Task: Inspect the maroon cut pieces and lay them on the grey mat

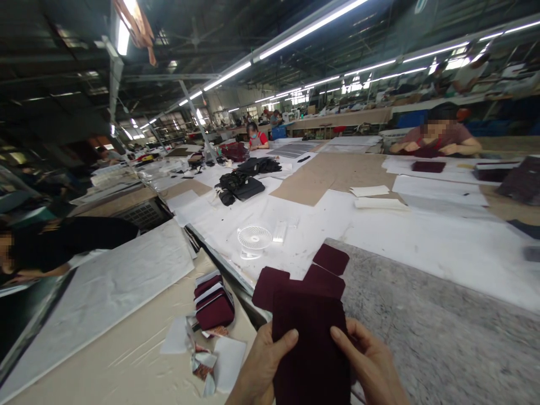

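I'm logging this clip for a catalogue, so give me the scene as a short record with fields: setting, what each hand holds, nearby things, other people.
setting: large workshop with long cutting tables under strip lights
left hand: grips the left edge of a maroon fabric stack, thumb on top
right hand: grips the same stack's right edge, thumb on top
nearby: bundled maroon pieces, small white fan, grey felt surface
other people: seated person across the table; another at far left
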`<state>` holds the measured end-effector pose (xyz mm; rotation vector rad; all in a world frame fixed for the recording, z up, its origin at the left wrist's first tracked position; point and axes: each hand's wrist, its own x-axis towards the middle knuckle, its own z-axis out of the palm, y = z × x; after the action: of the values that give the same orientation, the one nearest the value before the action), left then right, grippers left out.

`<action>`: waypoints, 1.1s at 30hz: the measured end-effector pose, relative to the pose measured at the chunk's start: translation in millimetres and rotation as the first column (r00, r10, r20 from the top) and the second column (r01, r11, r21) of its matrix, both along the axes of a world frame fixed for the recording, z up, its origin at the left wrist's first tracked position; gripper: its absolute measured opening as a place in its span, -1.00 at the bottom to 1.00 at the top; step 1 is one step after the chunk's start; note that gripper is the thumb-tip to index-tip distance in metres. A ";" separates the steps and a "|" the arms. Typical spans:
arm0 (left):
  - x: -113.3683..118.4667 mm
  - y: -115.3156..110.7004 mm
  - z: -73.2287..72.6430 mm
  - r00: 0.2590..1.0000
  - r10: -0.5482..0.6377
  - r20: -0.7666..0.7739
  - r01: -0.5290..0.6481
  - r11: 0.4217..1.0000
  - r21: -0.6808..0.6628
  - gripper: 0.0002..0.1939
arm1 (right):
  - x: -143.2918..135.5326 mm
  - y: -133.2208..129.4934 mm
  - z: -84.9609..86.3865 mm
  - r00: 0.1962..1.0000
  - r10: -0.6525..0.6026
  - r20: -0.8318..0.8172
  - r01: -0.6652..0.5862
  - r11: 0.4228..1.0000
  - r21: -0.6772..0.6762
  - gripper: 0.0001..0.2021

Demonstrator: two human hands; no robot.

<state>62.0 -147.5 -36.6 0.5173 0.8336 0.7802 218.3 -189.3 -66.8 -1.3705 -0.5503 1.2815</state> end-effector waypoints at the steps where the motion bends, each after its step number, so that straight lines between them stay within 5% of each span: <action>1: 0.4 -0.1 0.3 1.000 0.002 0.002 -0.002 1.000 -0.001 -0.65 | -0.6 0.3 -1.3 0.999 -0.029 -0.046 0.030 0.999 0.012 -0.65; 6: 0.5 -1.3 2.4 0.999 0.029 -0.016 -0.029 0.999 0.024 -0.70 | -6.9 -1.7 -3.9 0.953 -0.031 -0.301 0.058 0.995 0.081 -0.46; 9: 2.2 -3.2 0.6 0.999 0.040 -0.020 -0.039 0.997 0.059 -0.69 | -10.0 -4.8 -3.9 0.947 0.050 -0.317 -0.034 0.998 0.054 -0.52; 14: 25.2 -6.1 -14.9 0.995 0.100 0.005 -0.100 0.987 0.123 -0.73 | 4.4 -3.1 -13.1 0.973 -0.023 -0.229 0.025 1.000 0.009 -0.60; 19: 68.0 -19.5 -58.2 0.987 0.155 0.033 -0.157 0.985 0.070 -0.64 | 69.2 -5.7 -37.6 0.993 -0.002 0.117 0.012 0.997 -0.081 -0.70; 21: 83.6 -33.1 -83.8 0.990 0.051 -0.129 -0.063 0.994 -0.091 -0.62 | 100.2 -14.2 -50.6 0.975 0.129 0.182 -0.093 0.976 -0.196 -0.72; 25: 109.7 -66.7 -134.8 0.910 -0.178 -0.374 0.003 0.906 -0.424 -0.63 | 143.5 -37.1 -78.2 0.874 0.396 0.281 -0.259 0.870 -0.419 -0.77; 29: 122.9 -85.3 -166.7 0.871 -0.226 -0.437 -0.018 0.873 -0.487 -0.74 | 154.6 -47.1 -103.3 0.776 0.531 0.340 -0.357 0.815 -0.457 -0.78; 33: 117.4 -77.5 -182.3 0.851 -0.189 -0.490 -0.077 0.878 -0.472 -0.75 | 147.0 -32.8 -125.8 0.692 0.587 0.420 -0.413 0.799 -0.436 -0.75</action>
<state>179.4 -225.0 -218.9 0.3040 1.4703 0.3403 365.3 -222.1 -192.6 -1.9589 -1.2375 1.4555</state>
